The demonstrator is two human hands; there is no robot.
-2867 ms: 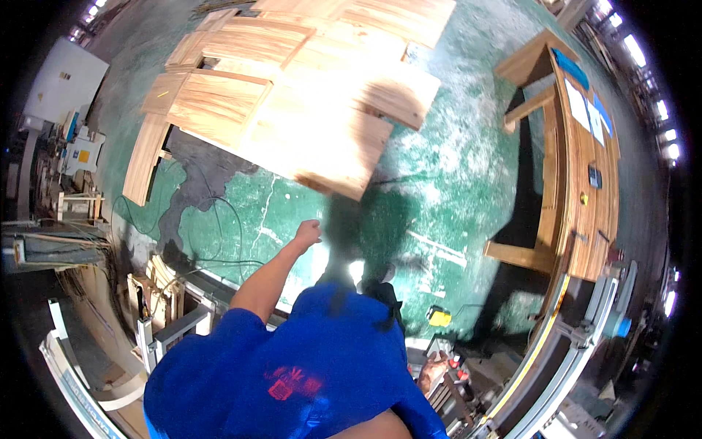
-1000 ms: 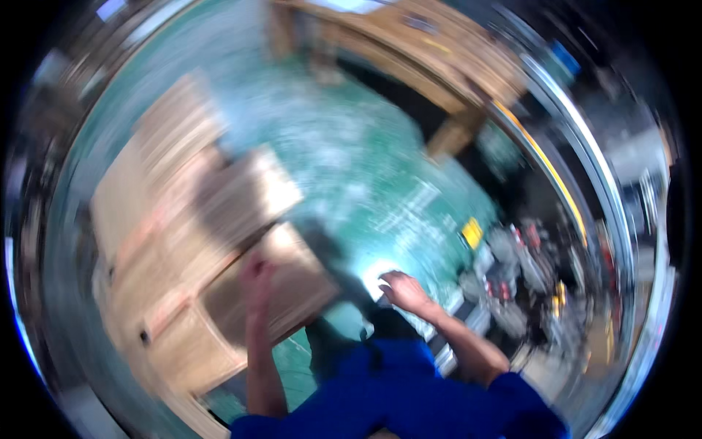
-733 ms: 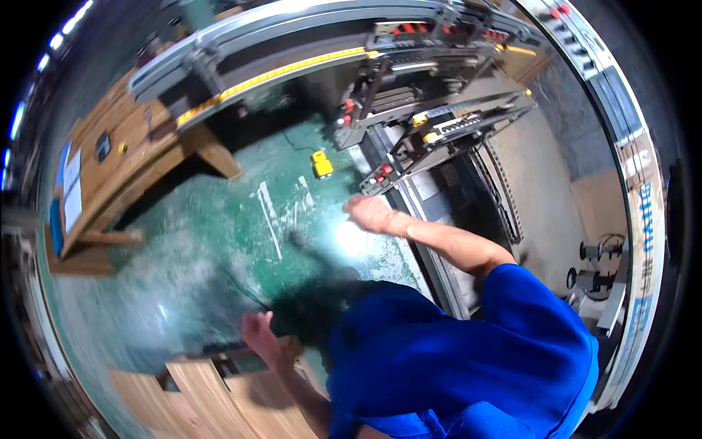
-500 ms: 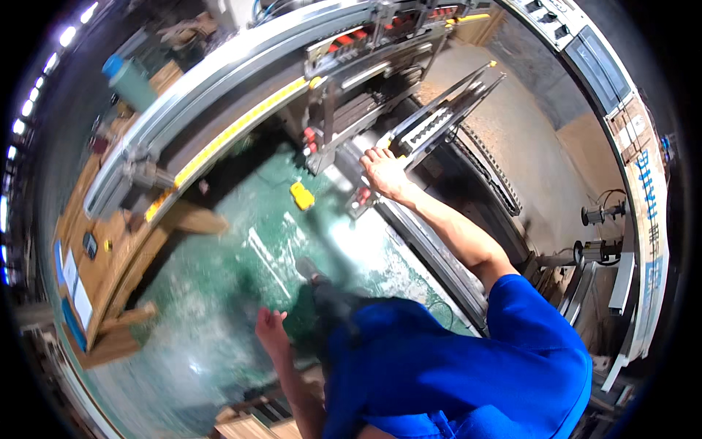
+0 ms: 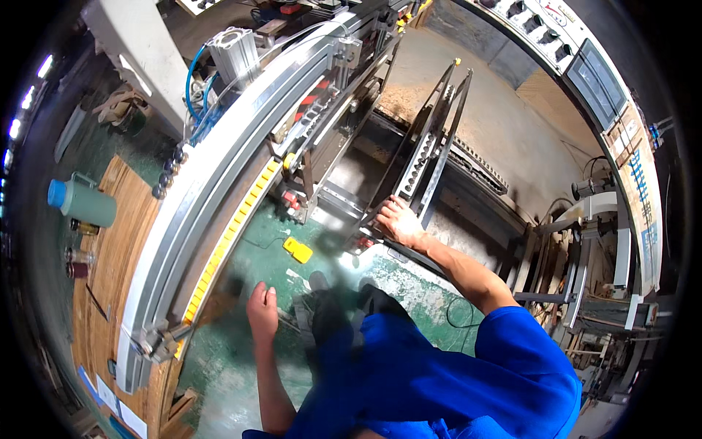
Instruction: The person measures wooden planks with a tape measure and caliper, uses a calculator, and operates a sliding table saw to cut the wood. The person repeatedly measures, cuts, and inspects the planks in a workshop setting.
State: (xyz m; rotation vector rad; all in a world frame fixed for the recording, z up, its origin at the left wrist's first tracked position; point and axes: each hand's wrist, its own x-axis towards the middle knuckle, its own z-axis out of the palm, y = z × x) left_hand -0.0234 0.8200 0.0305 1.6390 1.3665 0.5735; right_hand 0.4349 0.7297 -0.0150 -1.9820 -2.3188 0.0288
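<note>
A machine [image 5: 212, 186] stands over the green floor [image 5: 227, 388], a yellow pedal [image 5: 297, 249] below it. Beyond and right of the pedal is a slotted metal rail [image 5: 420, 161], its long axis pointing away, far end rightward. The right hand [image 5: 400, 222] touches the near end; whether its fingers grip, I can't tell. Left of the pedal and nearer, the left hand [image 5: 263, 314] is empty, fingers loosely bent. Contact looks made; what remains I can't judge.

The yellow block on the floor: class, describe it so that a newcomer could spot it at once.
Find the long silver beam curving down the picture's left side. On the green floor between it and the right hand lies the yellow block, squat, unlike the long yellow strip along the beam.
</note>
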